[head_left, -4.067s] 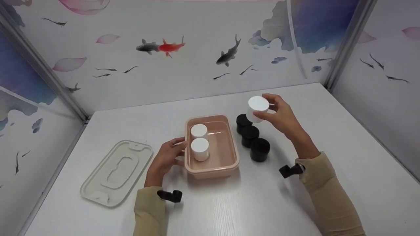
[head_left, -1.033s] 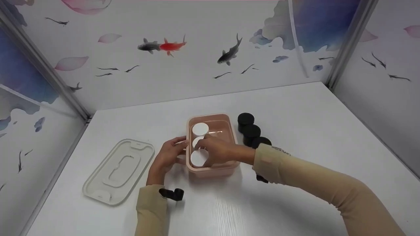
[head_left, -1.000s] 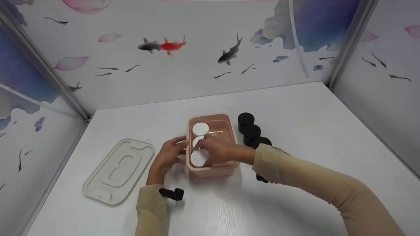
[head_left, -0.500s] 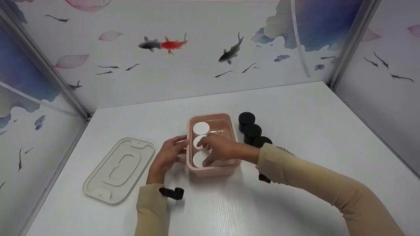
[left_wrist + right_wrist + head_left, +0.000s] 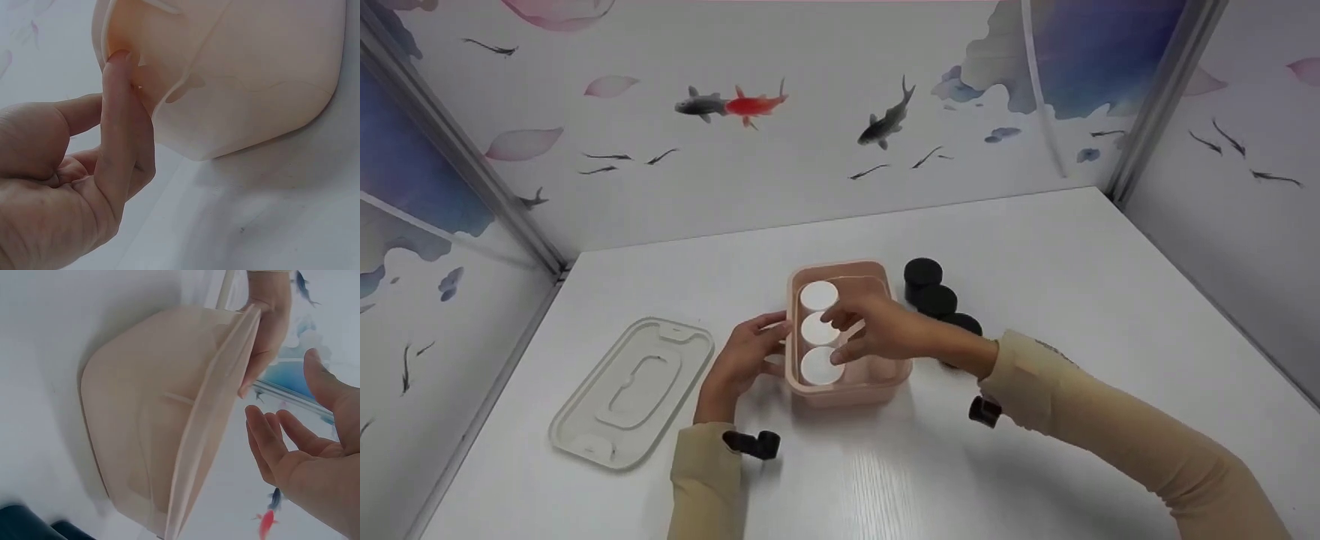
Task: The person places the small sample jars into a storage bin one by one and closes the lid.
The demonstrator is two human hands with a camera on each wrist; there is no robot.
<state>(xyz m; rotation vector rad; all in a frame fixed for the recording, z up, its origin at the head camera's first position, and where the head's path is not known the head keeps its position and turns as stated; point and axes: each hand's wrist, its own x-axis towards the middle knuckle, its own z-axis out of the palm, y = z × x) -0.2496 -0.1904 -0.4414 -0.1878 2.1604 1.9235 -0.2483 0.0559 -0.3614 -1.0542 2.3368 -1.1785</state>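
Note:
In the head view, the pink plastic box (image 5: 851, 390) holds three white round jars in a row along its left side: a far jar (image 5: 819, 295), a middle jar (image 5: 820, 328) and a near jar (image 5: 822, 366). My left hand (image 5: 742, 352) holds the box's left rim; in the left wrist view, its fingers (image 5: 115, 129) reach up under the rim lip. Over the box hovers my right hand (image 5: 889, 328), thumb and fingers spread apart, holding nothing. The right wrist view shows this hand (image 5: 304, 450) above the rim with its palm bare.
Right of the box stand three black round jars: a far one (image 5: 922, 271), a middle one (image 5: 937, 300) and a near one (image 5: 962, 325) partly behind my right forearm. A pale translucent lid (image 5: 634, 394) lies on the white table (image 5: 825, 487) at left. Printed panels enclose the table.
The third white jar went from my right hand into the box's near left corner. The right hand has let go of it and drawn back rightward and up. My left hand stayed at the rim.

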